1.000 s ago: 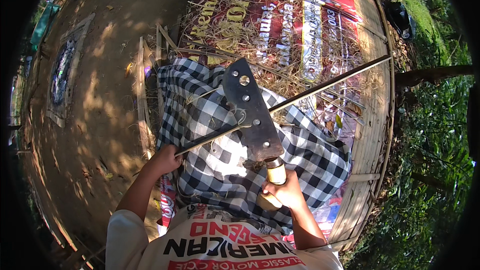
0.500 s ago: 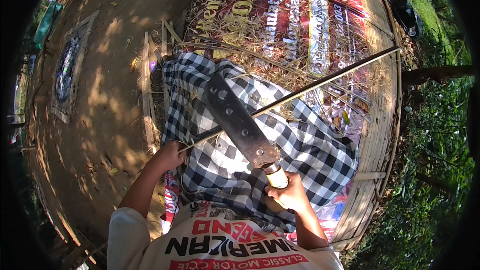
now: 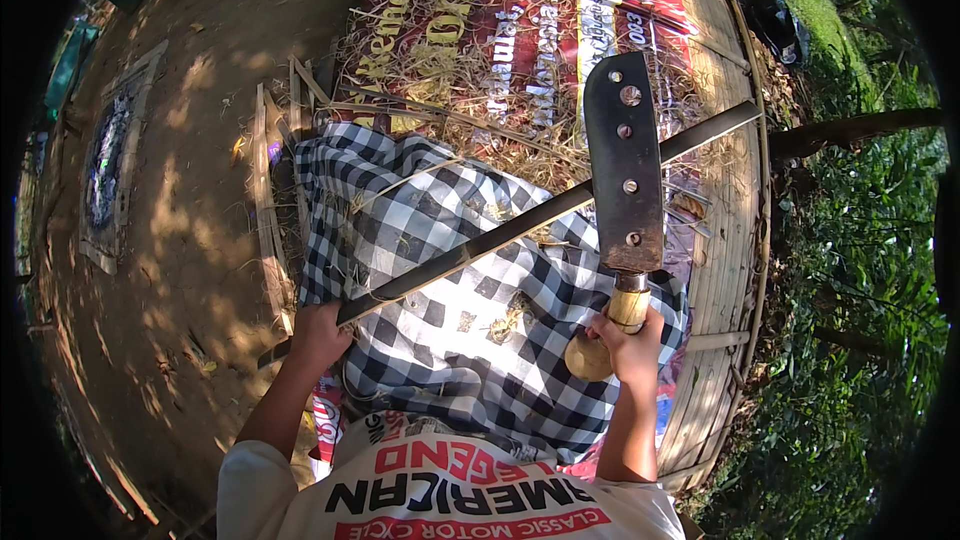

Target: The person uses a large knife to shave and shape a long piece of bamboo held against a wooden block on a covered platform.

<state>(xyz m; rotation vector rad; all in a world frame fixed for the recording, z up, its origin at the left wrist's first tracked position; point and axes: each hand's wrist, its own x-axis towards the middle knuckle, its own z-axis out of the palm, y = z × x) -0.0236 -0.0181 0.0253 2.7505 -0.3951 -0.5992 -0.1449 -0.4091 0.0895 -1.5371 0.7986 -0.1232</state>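
My left hand (image 3: pixel 322 336) is closed around a long, narrow bamboo strip (image 3: pixel 470 251), near its lower left end. A short dark tail of the strip pokes out behind the fist. From there it slants up to the right, its dark face upward. My right hand (image 3: pixel 636 345) grips the pale wooden handle of a broad machete (image 3: pixel 625 165). The dark blade has several holes along it and points away from me. It passes across the strip's right part; whether they touch I cannot tell. Beneath both lies a black-and-white checkered cloth (image 3: pixel 430 285), spread over my lap.
Thin shavings are strewn over a printed red banner (image 3: pixel 470 50) beyond the cloth. The banner lies on a bamboo platform (image 3: pixel 722 270). Narrow bamboo pieces (image 3: pixel 268 210) lie left of the cloth, beside the dirt ground (image 3: pixel 190 290). Green plants (image 3: pixel 850 320) grow at the right.
The machete has swung right and its blade stands straighter. The strip has turned dark face up and slid back through my left hand, so its tail shows behind the fist. The view shifted slightly.
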